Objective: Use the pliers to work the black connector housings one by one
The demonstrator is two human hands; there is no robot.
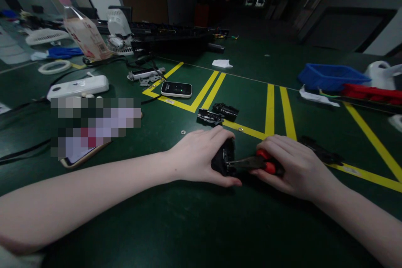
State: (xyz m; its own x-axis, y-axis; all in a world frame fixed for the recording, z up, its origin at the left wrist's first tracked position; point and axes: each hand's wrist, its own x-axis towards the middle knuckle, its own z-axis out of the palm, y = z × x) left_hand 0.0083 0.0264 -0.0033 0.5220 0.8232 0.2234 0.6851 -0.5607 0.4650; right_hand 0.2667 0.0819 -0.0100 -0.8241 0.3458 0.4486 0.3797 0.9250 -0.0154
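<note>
My left hand (201, 155) is wrapped round a small black part (223, 159), its thumb and fingers on either side of it. My right hand (290, 165) is closed on the red handles of a pair of pliers (251, 162). The pliers' jaws point left and reach the open side of the black part; whether they pinch anything there is too small to tell. Two more black parts (210, 116) lie just beyond my left hand. A small metal ring (183, 132) rests on the green table (188, 226) near my left wrist.
A phone (100, 134), a white power strip (78, 86) and a black-faced device (176, 89) lie at the left. Behind them stand a bottle (84, 33) and a white fan (118, 27). A blue bin (329, 77) is at the right, and a long black part (323, 150) lies beyond my right hand.
</note>
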